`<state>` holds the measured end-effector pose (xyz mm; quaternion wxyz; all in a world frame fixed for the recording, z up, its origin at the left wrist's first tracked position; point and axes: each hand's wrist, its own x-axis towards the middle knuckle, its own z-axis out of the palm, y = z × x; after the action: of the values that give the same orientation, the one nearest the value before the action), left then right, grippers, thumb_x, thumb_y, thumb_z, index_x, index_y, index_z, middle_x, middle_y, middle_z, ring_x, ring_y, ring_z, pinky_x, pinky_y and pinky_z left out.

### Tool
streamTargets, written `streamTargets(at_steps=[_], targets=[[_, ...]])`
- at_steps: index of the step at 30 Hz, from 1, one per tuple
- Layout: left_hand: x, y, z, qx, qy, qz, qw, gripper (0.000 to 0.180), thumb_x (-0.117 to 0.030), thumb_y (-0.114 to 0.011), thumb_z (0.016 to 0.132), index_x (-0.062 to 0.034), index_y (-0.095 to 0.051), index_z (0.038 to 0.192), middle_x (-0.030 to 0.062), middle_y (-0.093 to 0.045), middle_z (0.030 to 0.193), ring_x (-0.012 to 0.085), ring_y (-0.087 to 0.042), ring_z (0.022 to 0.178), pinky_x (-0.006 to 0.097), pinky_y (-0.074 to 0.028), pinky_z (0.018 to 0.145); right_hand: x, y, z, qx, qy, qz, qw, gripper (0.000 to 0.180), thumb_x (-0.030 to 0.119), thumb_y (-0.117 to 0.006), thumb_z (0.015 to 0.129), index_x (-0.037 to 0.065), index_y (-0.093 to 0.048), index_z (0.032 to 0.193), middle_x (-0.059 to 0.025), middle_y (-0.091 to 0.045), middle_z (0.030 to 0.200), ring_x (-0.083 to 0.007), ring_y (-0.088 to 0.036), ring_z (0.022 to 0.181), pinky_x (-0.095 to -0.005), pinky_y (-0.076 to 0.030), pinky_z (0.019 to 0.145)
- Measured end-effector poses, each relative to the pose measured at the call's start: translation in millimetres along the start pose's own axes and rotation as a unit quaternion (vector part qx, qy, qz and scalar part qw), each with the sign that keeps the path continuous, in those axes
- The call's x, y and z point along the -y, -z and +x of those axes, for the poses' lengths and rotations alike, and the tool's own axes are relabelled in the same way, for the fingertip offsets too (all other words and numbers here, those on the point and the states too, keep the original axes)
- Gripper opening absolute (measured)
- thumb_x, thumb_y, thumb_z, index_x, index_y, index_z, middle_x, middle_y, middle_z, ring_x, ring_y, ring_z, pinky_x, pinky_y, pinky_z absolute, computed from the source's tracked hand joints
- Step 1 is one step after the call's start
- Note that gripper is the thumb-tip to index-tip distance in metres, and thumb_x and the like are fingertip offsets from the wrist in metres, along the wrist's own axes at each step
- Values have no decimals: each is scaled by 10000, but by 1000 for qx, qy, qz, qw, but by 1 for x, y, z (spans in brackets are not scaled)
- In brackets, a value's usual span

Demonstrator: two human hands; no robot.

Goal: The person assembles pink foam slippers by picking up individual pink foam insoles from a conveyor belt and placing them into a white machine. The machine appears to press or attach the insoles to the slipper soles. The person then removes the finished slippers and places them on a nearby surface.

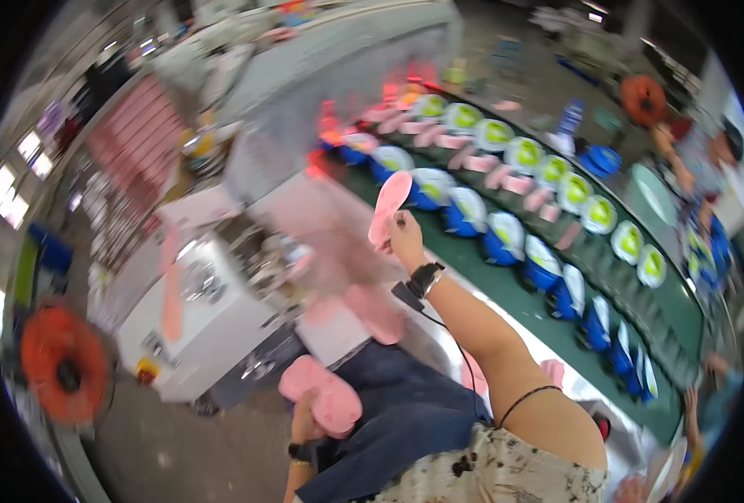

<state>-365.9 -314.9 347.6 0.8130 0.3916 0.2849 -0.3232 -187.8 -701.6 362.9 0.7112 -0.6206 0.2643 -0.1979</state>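
My right hand (405, 241) is stretched forward and closed on one pink shoe insole (392, 201), held upright by its lower end near the edge of the green conveyor belt (548, 323). Low on the left, my left hand (307, 422) grips a pair or small stack of pink soles (322, 394); how many is hard to tell. A row of blue-and-white rounded pieces like shoe uppers (504, 238) stands on the near side of the belt. More pink soles (375, 313) lie blurred on the bench in front of me.
A white machine (196, 314) stands at the left, with an orange fan (66, 365) beyond it. Farther along the belt are green-and-white pieces (524, 157) and small pink pieces (516, 184). Red lights glow by a grey housing (347, 59). Another person (699, 159) sits across the belt.
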Motion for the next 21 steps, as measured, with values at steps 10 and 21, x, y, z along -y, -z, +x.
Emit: streamTargets(at_steps=[10, 21], targets=[[10, -21, 21, 66, 45, 16, 997, 457, -186, -573, 820, -31, -465, 1236, 127, -590, 1127, 305, -592, 1036, 463, -497, 895, 22, 487, -61, -456, 39, -423, 782, 340, 143, -656, 697, 15, -574, 1002, -210, -660, 847, -375, -648, 847, -418, -507, 750], [7, -30, 3, 78, 28, 62, 995, 488, -263, -547, 841, -38, -441, 1261, 132, -565, 1178, 313, -563, 1093, 484, -457, 949, -12, 368, 17, -513, 194, -436, 714, 338, 132, -631, 658, 14, -652, 975, -210, -664, 944, -370, -621, 950, -418, -490, 866]])
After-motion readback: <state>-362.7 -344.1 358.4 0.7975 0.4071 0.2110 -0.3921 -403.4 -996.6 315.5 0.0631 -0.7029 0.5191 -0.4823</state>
